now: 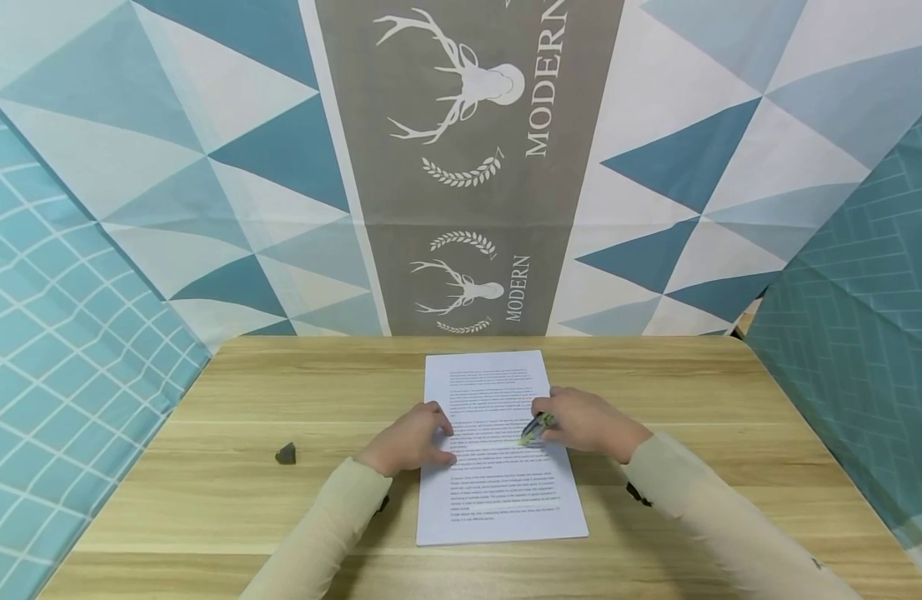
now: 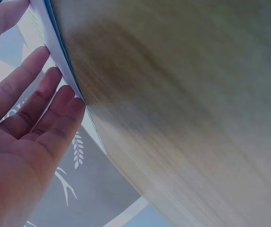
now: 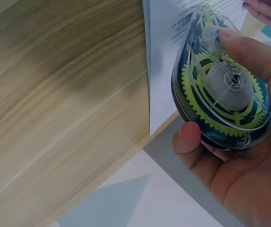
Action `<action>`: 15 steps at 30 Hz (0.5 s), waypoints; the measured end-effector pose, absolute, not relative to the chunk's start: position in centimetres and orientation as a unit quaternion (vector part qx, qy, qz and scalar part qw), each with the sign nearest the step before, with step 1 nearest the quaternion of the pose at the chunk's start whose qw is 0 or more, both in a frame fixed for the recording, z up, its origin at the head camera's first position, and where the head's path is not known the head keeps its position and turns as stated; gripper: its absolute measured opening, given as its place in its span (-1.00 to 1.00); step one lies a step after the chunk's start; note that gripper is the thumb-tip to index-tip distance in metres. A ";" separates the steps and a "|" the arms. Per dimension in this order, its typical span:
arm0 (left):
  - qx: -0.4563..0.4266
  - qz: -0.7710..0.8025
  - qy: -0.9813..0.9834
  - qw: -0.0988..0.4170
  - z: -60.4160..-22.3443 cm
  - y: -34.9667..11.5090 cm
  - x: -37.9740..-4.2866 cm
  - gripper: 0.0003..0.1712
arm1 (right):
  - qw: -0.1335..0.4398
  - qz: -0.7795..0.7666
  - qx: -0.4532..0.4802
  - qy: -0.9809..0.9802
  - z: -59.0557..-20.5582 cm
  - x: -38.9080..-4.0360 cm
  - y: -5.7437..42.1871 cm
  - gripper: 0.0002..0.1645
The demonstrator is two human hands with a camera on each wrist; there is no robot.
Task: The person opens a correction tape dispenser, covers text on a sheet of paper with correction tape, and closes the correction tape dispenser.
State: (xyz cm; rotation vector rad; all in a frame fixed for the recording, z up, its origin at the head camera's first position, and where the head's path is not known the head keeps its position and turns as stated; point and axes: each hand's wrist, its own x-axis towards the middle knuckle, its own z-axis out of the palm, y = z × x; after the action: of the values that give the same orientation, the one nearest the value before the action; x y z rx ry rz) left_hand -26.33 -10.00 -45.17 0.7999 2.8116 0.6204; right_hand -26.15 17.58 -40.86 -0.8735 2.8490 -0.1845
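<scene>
A stack of printed paper (image 1: pixel 498 500) lies on the table with lines of small text. My right hand (image 1: pixel 584 421) holds a correction tape dispenser (image 3: pixel 237 101) over the right part of the sheet, its tip at a line near mid-page. The dispenser has a clear case with yellow-green gear wheels inside, and my thumb (image 3: pixel 249 49) presses on its side. On the opposite edge of the paper, my left hand (image 1: pixel 412 437) rests with spread, loosely bent fingers. In the left wrist view, those fingertips (image 2: pixel 74 106) touch the stack's edge.
A small dark grey piece (image 1: pixel 285 454) lies on the wooden table (image 1: pixel 341 375) to the left of my left hand. Behind the table hangs a patterned cloth (image 1: pixel 461 200) with deer heads and triangles. Blue cloths stand at both sides.
</scene>
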 end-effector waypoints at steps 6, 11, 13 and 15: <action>0.269 0.208 0.937 0.075 -45.2 -10.0 -26.3 -0.62 | 0.080 -0.057 -0.291 0.952 -40.9 -26.1 18.3 -0.77; 0.274 0.205 0.937 0.072 -45.3 -10.1 -26.4 -0.62 | 0.078 -0.054 -0.294 0.951 -40.7 -26.0 19.0 -0.78; 0.275 0.205 0.937 0.072 -45.3 -10.1 -26.4 -0.62 | 0.077 -0.054 -0.292 0.952 -40.7 -25.9 19.3 -0.78; 0.274 0.207 0.936 0.072 -45.2 -10.1 -26.3 -0.62 | 0.078 -0.058 -0.290 0.952 -40.7 -25.9 19.6 -0.77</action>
State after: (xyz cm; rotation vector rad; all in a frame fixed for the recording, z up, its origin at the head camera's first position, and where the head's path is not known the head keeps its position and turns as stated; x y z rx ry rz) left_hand -26.33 -10.12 -45.23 0.8245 2.8134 0.6210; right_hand -25.89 19.62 -40.71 -0.8672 2.8515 -0.1732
